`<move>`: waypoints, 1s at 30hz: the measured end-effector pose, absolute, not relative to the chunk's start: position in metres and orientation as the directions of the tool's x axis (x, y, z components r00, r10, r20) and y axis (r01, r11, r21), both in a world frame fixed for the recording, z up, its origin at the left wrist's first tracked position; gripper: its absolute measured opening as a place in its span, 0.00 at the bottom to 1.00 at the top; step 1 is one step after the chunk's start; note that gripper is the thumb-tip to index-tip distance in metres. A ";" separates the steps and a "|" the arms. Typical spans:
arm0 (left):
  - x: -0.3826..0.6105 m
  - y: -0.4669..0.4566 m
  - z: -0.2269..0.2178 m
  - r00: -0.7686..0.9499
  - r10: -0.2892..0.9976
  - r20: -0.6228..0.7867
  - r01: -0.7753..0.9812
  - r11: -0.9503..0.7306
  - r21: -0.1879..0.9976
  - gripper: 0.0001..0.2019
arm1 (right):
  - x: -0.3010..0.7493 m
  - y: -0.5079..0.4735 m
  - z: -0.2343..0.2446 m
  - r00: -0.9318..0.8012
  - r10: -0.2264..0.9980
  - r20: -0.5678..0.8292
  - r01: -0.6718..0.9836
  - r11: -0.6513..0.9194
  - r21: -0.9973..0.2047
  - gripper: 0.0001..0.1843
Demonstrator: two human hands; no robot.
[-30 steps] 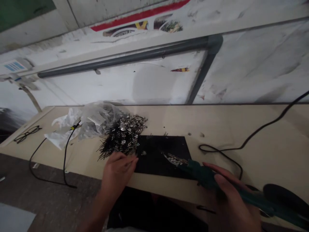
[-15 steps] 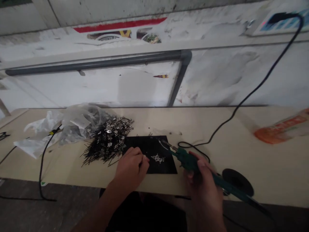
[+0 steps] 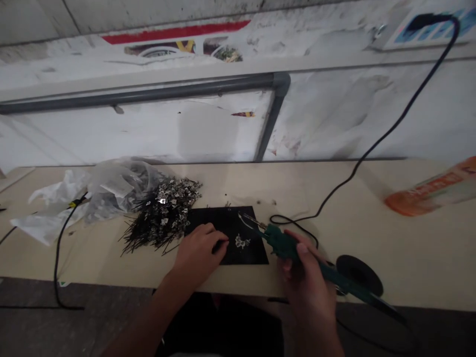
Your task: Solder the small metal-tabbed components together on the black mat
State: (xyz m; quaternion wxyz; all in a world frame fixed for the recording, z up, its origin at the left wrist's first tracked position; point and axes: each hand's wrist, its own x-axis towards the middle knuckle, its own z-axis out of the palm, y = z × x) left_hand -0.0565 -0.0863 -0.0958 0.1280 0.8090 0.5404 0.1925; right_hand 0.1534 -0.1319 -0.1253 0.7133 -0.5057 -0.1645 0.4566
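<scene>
My right hand [image 3: 303, 275] is wrapped round the green handle of a soldering iron [image 3: 284, 243]; its metal tip points left over a black mat [image 3: 226, 225]. A small cluster of shiny metal parts [image 3: 242, 242] lies on the mat just left of the tip. My left hand [image 3: 199, 250] rests on the mat's left part with fingers curled and pinched; what they hold is too small to make out. A heap of small metal parts with black wires [image 3: 163, 210] lies left of the mat.
A crumpled clear plastic bag [image 3: 107, 191] lies behind the heap. A black cable [image 3: 375, 144] runs from the iron to a wall socket. A round black stand [image 3: 359, 275] sits by the bench's front edge. An orange packet [image 3: 431, 188] lies far right. Wall close behind.
The view swung right and steadied. My left hand came off the heap onto the mat. The iron's tip rose from the mat's right side to hover by the small cluster.
</scene>
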 end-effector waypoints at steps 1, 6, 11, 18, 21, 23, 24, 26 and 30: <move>-0.060 -0.089 -0.096 0.333 0.928 0.167 0.832 -0.372 0.411 0.05 | 0.154 -0.132 -0.125 0.527 0.821 -0.220 -0.480 0.074 -0.874 0.25; -0.070 -0.098 -0.101 0.319 0.931 0.174 0.835 -0.364 0.414 0.06 | 0.155 -0.130 -0.127 0.537 0.811 -0.232 -0.490 0.076 -0.869 0.26; -0.074 -0.091 -0.093 0.235 0.953 0.193 0.855 -0.297 0.426 0.07 | 0.155 -0.132 -0.128 0.525 0.814 -0.249 -0.497 0.056 -0.866 0.26; -0.076 -0.054 -0.069 0.099 0.994 0.042 0.977 -0.105 0.188 0.11 | 0.155 -0.131 -0.130 0.525 0.828 -0.199 -0.468 0.085 -0.880 0.22; -0.069 -0.042 -0.063 0.118 0.993 -0.019 0.986 -0.115 0.122 0.09 | 0.155 -0.129 -0.130 0.532 0.828 -0.176 -0.445 0.096 -0.891 0.20; -0.065 -0.037 -0.062 0.135 0.990 -0.032 0.986 -0.131 0.106 0.09 | 0.154 -0.129 -0.130 0.551 0.816 -0.174 -0.436 0.103 -0.894 0.20; -0.063 -0.034 -0.062 0.139 0.990 -0.034 0.986 -0.135 0.102 0.09 | 0.154 -0.129 -0.129 0.559 0.810 -0.177 -0.437 0.106 -0.893 0.20; -0.061 -0.031 -0.062 0.141 0.989 -0.040 0.986 -0.137 0.097 0.10 | 0.153 -0.130 -0.127 0.553 0.811 -0.189 -0.454 0.104 -0.885 0.22; -0.057 -0.028 -0.062 0.135 0.989 -0.066 0.988 -0.130 0.085 0.11 | 0.151 -0.131 -0.124 0.540 0.820 -0.189 -0.465 0.103 -0.879 0.23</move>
